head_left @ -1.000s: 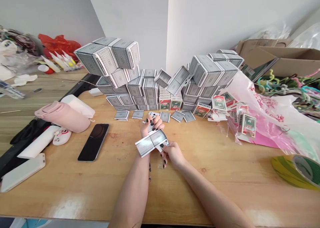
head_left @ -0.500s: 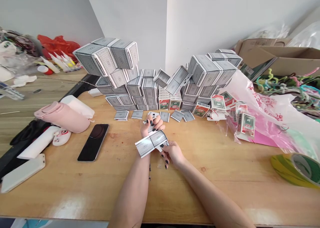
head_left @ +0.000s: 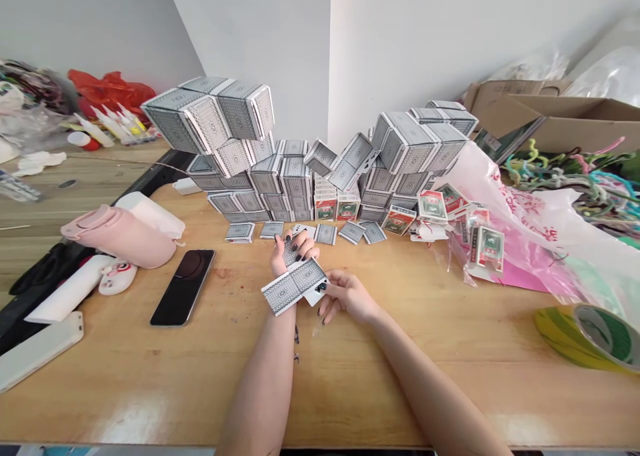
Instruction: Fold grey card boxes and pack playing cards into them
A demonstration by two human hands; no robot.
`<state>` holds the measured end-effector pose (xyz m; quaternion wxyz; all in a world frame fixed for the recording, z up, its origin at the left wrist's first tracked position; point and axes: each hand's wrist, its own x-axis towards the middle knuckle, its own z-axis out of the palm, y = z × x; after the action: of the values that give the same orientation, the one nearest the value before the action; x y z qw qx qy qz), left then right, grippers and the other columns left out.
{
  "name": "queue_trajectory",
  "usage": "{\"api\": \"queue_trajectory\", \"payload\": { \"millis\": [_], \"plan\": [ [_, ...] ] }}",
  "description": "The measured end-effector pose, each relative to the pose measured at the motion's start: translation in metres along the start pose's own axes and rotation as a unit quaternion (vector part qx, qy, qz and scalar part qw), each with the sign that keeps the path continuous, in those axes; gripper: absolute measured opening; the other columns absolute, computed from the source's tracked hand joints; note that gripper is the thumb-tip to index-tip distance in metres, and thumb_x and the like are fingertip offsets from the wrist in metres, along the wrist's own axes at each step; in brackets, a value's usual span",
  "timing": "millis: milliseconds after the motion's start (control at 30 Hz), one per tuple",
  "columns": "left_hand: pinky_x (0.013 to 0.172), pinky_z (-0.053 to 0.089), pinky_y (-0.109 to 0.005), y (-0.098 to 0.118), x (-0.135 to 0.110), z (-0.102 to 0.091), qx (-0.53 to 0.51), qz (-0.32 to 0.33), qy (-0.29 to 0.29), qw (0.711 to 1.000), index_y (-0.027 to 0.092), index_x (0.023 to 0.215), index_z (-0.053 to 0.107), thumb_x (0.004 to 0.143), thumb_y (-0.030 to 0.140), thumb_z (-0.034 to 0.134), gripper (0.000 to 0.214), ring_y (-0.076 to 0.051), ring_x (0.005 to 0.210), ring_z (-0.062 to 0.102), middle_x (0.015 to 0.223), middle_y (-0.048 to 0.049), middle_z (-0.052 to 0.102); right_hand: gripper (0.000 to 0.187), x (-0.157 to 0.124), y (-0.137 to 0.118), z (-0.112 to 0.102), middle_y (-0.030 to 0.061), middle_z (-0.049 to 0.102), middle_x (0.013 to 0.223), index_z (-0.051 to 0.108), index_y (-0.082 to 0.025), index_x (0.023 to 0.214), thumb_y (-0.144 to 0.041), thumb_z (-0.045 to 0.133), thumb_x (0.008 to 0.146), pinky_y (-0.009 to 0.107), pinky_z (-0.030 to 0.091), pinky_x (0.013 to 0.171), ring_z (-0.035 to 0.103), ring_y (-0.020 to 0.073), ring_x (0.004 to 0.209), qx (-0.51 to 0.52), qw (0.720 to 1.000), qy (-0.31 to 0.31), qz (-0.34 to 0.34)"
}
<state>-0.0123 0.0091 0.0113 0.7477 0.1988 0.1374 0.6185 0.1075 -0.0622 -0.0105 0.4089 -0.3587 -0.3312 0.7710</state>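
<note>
My left hand (head_left: 303, 244) is palm up with its fingers curled round a playing card (head_left: 290, 251) whose patterned back shows. Over my left wrist lies a folded strip of joined playing cards (head_left: 291, 287), grey patterned backs upward, one white flap hanging down. At the strip's right end, my right hand (head_left: 350, 298) pinches its edge with thumb and fingers. Just beyond, several loose playing cards (head_left: 326, 234) lie in a row on the table. Behind them stand blocks built of cards (head_left: 295, 176), stacked high at left and right, with an angled card piece (head_left: 350, 163) between.
On the left are a black phone (head_left: 184, 287), a pink bottle (head_left: 120, 236) and a white mouse-like object (head_left: 118, 277). Boxed card decks (head_left: 433, 206) and a pink-white plastic bag (head_left: 520, 203) lie at right. A yellow-green tape roll (head_left: 565, 336) rests near the right edge.
The joined card strip has shifted slightly left and down and lies flatter, its right end less bent. The right hand has turned a little, and the view has moved slightly.
</note>
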Motion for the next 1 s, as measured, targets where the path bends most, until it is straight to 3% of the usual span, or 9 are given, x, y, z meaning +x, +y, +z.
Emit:
{"api": "queue_trajectory", "payload": {
  "millis": [167,267,367,433,533,633,767,900,1000],
  "plan": [
    [0.049,0.032,-0.024,-0.002,0.001,0.001,0.011,-0.008,-0.027,1.0,0.022,0.078,0.051,0.076,0.047,0.051,0.026,-0.006,0.051,0.038,0.064,0.001,0.042,0.028,0.003,0.004,-0.006,0.0046,0.063,0.052,0.053,-0.011,0.078,-0.036,0.063,0.068,0.028,0.052,0.045,0.061,0.0168,0.045,0.006,0.999,0.039,-0.016],
    [0.066,0.039,-0.031,0.001,0.001,0.002,0.048,-0.034,-0.062,0.996,0.024,0.094,0.053,0.076,0.052,0.049,0.033,-0.017,0.08,0.053,0.089,-0.005,0.055,0.029,0.005,0.004,-0.008,0.0021,0.06,0.048,0.053,-0.012,0.077,-0.037,0.064,0.066,0.026,0.049,0.043,0.058,0.0144,0.041,0.004,0.995,0.083,-0.049],
    [0.076,0.039,-0.04,0.005,0.001,-0.002,0.087,-0.071,-0.095,0.989,0.025,0.106,0.051,0.076,0.053,0.046,0.041,-0.027,0.1,0.05,0.103,-0.0085,0.057,0.031,0.007,-0.001,-0.012,-0.0005,0.057,0.045,0.055,-0.013,0.078,-0.04,0.065,0.065,0.024,0.045,0.042,0.053,0.0119,0.038,-0.009,0.987,0.135,-0.088],
    [0.08,0.038,-0.043,0.006,0.001,-0.005,0.129,-0.085,-0.087,0.984,0.026,0.112,0.049,0.076,0.044,0.05,0.04,-0.028,0.104,0.05,0.105,-0.009,0.058,0.032,0.007,-0.006,-0.018,-0.0026,0.054,0.044,0.056,-0.013,0.078,-0.041,0.065,0.064,0.022,0.041,0.04,0.048,0.0097,0.036,-0.018,0.975,0.187,-0.116],
    [0.086,0.036,-0.044,0.002,0.002,-0.007,0.188,-0.084,-0.065,0.976,0.028,0.119,0.044,0.073,0.027,0.056,0.047,-0.027,0.107,0.05,0.111,-0.0076,0.057,0.03,0.006,-0.012,-0.027,-0.0062,0.045,0.043,0.055,-0.015,0.073,-0.042,0.065,0.064,0.019,0.033,0.037,0.039,0.0062,0.036,-0.016,0.946,0.278,-0.164],
    [0.088,0.037,-0.043,-0.005,0.005,-0.005,0.209,-0.075,-0.055,0.974,0.031,0.124,0.038,0.073,0.023,0.056,0.054,-0.024,0.106,0.052,0.118,-0.005,0.054,0.031,0.005,-0.017,-0.034,-0.0068,0.039,0.046,0.055,-0.016,0.071,-0.046,0.062,0.066,0.019,0.029,0.037,0.034,0.0058,0.039,-0.032,0.924,0.329,-0.191],
    [0.083,0.041,-0.039,-0.01,0.01,-0.005,0.228,-0.061,-0.039,0.971,0.034,0.122,0.036,0.073,0.025,0.057,0.054,-0.021,0.1,0.056,0.118,-0.003,0.055,0.031,0.003,-0.021,-0.038,-0.006,0.039,0.047,0.051,-0.018,0.068,-0.048,0.058,0.068,0.02,0.028,0.037,0.034,0.007,0.04,-0.105,0.917,0.33,-0.197],
    [0.066,0.046,-0.03,-0.01,0.011,-0.01,0.275,-0.056,-0.021,0.959,0.027,0.111,0.046,0.069,0.02,0.06,0.045,-0.018,0.084,0.059,0.111,-0.0044,0.058,0.03,0.003,-0.023,-0.043,-0.0068,0.038,0.047,0.043,-0.02,0.068,-0.049,0.052,0.072,0.019,0.024,0.035,0.03,0.007,0.037,-0.135,0.913,0.328,-0.202],
    [0.068,0.045,-0.029,-0.014,0.009,-0.009,0.336,-0.021,-0.001,0.942,0.024,0.104,0.053,0.067,0.018,0.061,0.038,-0.017,0.082,0.058,0.103,-0.004,0.061,0.03,0.002,-0.023,-0.048,-0.0061,0.041,0.049,0.044,-0.02,0.069,-0.05,0.051,0.073,0.019,0.026,0.036,0.032,0.0076,0.039,-0.176,0.9,0.337,-0.213]
  ]
}}
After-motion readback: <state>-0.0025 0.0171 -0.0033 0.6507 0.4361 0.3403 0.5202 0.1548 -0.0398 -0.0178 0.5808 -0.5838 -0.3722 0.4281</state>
